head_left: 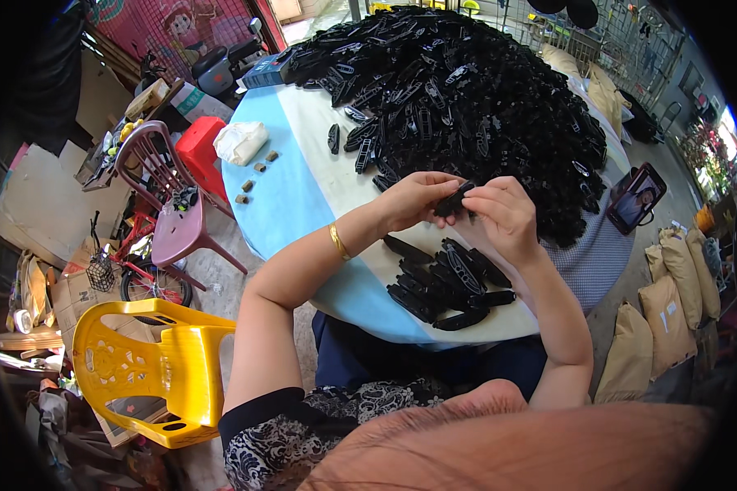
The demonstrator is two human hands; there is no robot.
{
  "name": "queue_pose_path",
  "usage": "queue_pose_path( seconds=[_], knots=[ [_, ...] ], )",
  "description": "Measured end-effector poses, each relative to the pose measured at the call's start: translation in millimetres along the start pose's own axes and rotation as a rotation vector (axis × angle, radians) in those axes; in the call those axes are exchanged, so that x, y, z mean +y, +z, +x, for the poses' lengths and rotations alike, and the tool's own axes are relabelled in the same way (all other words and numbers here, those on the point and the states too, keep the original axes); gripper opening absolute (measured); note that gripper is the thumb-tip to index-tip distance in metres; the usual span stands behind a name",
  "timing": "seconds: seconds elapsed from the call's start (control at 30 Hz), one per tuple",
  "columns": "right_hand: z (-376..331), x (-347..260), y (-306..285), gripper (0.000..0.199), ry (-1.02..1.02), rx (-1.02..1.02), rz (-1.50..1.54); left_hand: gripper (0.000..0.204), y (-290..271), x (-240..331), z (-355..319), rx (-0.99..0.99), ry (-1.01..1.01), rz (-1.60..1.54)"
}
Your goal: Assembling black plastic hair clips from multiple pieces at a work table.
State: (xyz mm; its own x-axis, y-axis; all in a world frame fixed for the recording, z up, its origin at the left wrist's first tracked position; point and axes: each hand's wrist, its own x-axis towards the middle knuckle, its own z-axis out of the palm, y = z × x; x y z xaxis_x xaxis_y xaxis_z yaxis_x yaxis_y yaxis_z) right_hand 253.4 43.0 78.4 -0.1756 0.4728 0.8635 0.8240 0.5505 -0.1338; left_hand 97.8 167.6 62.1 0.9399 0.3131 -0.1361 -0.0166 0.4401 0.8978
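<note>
My left hand (418, 200) pinches a small, long black plastic piece (454, 200) over the table, between thumb and fingers. At the other end of this piece, the fingers of my right hand (508, 217) are pressed together; fine detail there is hidden. Below both hands, close to the table's near edge, lies a small pile of similar long, oval black pieces (460, 270). A far larger heap of black plastic pieces (434, 90) covers the table's far and right side. A few loose ones lie at its left edge. A gold bangle (339, 242) circles my left wrist.
On the round table's blue-and-white cloth (278, 200) sit a white plastic bag (241, 142), several small brown blocks (246, 186) and a blue box (264, 72). A phone (635, 199) stands at the right edge. Chairs (151, 368) are at left, sacks (667, 315) at right.
</note>
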Motion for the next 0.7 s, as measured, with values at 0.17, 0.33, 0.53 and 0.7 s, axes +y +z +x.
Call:
queue_pose_path(
  seconds=[0.17,0.33,0.53,0.7],
  knots=[
    [-3,-2,1,0.021,-0.086,-0.070,-0.117,0.031,-10,2,0,-0.046,-0.094,0.148],
    [-3,-2,-2,0.022,-0.151,-0.128,-0.192,0.036,-6,10,-6,-0.055,-0.055,0.320],
    [-2,-5,2,0.032,0.367,-0.173,0.106,0.036,-1,4,-5,0.039,0.299,0.758],
    [-13,5,-2,0.035,0.727,-0.366,0.309,0.033,15,-4,-11,0.170,0.470,1.050]
  ],
)
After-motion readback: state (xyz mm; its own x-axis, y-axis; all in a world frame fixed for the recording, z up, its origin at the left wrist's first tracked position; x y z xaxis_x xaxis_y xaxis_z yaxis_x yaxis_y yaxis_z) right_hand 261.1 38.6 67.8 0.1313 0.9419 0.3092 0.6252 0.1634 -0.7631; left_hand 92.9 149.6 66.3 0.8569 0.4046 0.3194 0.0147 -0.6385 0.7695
